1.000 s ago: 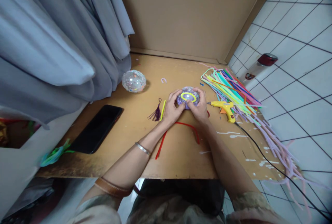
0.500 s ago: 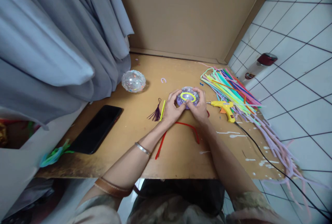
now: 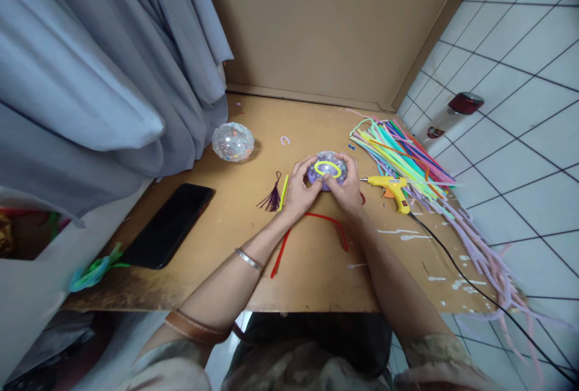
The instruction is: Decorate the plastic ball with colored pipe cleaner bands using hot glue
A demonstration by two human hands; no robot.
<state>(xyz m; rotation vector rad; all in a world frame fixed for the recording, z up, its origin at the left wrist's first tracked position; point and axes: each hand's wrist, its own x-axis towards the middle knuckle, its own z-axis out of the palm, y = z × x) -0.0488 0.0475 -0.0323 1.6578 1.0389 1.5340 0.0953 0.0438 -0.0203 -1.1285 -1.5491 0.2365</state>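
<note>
Between my left hand [image 3: 302, 187] and my right hand [image 3: 346, 184] is a clear, purple-tinted ball [image 3: 323, 159], gripped from both sides. A yellow pipe cleaner ring [image 3: 339, 169] lies on its upper face, and both thumbs press near the ring's lower edge. Left of my left hand are a short yellow pipe cleaner [image 3: 284, 192] and a dark purple tassel [image 3: 272, 198]. Red pipe cleaners [image 3: 332, 219] lie on the table below my hands. Right of my right hand is a yellow hot glue gun [image 3: 389, 184], its nozzle pointing toward that hand.
A second clear ball [image 3: 233, 142] stands at the back left, near a grey curtain [image 3: 181, 77]. A black phone [image 3: 169, 225] lies at left. Many coloured pipe cleaners [image 3: 398, 152] are heaped at right, beside a bottle [image 3: 447, 116]. The glue gun's cord [image 3: 456, 267] runs off the table's right side.
</note>
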